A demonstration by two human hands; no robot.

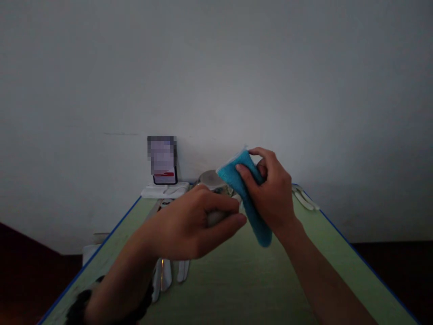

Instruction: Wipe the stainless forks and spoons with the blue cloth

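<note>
My left hand is closed around a pale handle, seen only in part between the fingers and thumb. What tool the handle belongs to is hidden. Just right of it, my right hand pinches a blue cloth with a whitish edge, its loose end hanging down over the table. The handle's upper end reaches close to the cloth; whether they touch I cannot tell.
A phone leans on the wall above a white stand. Behind my hands sits a round metal object. White-handled utensils lie below my left forearm, and another pale-handled tool rests at the green table's right edge.
</note>
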